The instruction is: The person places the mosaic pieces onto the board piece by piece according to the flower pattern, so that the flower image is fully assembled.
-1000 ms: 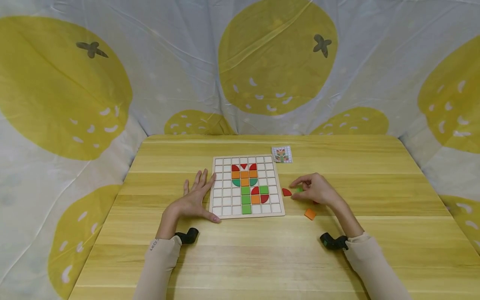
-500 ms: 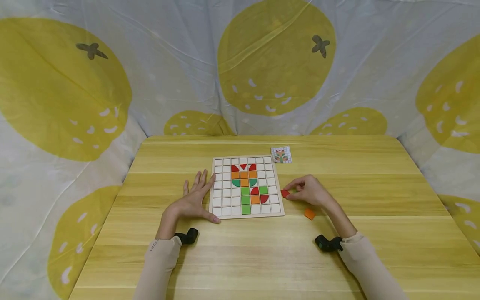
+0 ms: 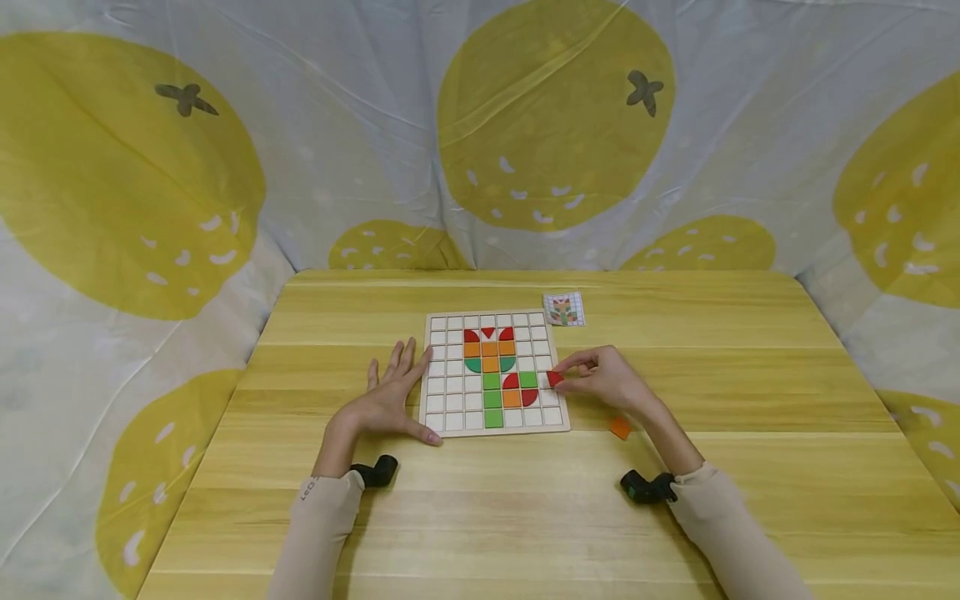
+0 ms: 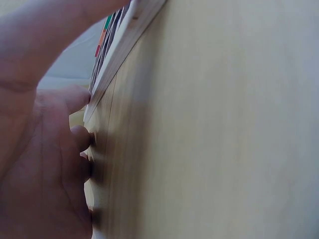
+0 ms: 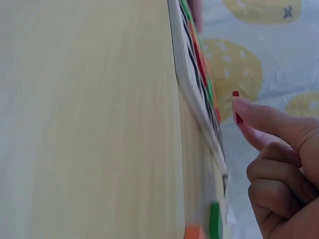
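My right hand (image 3: 606, 382) pinches a red quarter-circle tile (image 3: 554, 379) between thumb and forefinger, over the right edge of a wooden grid board (image 3: 454, 402). In the right wrist view the tile (image 5: 239, 119) is raised above the board, with the other fingers curled into the palm. My left hand (image 3: 386, 404) is spread along the board's left side, its thumb at the near left corner and its forefinger against the edge. Red, orange, green and teal tiles form a flower on the grid, with a green stem (image 3: 492, 400) and one leaf-like group to the right.
A small printed card (image 3: 564, 309) with a flower pattern lies by the board's far right corner. On the table (image 3: 510, 517), an orange square tile (image 3: 619, 427) sits under my right wrist. A green tile (image 5: 215, 221) shows in the right wrist view. A patterned cloth (image 3: 352, 125) hangs behind.
My right hand has picked up the red quarter-circle tile from the table and carried it left, over the board's right edge. My left hand has stayed in place.
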`<state>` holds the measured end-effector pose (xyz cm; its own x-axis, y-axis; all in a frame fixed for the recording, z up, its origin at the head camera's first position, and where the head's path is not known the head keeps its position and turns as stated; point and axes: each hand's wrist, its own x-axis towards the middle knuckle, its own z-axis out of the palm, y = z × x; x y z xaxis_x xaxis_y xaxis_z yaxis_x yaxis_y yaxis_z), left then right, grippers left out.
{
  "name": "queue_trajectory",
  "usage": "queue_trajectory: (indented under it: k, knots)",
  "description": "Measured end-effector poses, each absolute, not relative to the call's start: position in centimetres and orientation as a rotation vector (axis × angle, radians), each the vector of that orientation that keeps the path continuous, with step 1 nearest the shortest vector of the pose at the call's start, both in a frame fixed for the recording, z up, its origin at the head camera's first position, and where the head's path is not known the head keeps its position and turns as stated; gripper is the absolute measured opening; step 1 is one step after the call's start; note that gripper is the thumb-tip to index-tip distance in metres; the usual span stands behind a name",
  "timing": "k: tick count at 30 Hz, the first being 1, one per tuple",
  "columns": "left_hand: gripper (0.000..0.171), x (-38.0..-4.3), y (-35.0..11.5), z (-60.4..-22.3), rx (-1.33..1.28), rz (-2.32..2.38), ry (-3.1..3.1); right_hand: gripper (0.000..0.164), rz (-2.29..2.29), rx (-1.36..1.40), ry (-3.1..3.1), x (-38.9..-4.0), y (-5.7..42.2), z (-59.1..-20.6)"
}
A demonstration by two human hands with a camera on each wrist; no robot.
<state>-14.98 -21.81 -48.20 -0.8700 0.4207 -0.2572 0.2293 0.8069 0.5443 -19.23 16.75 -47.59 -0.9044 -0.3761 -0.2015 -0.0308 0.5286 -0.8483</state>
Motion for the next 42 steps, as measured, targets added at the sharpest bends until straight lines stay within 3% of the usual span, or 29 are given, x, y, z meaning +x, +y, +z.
queue_trajectory:
  k: [16, 42]
  knots:
    - [0.145, -15.0, -21.7, -48.2, 0.479, 0.743, 2.615, 0.015, -1.313, -0.461, 2.442, -18.8, 5.4, -47.7]
    - [0.145, -15.0, -21.8, -48.0, 0.472, 0.735, 2.615, 0.013, -1.344, -0.397, 2.491, -18.8, 3.9, -48.2]
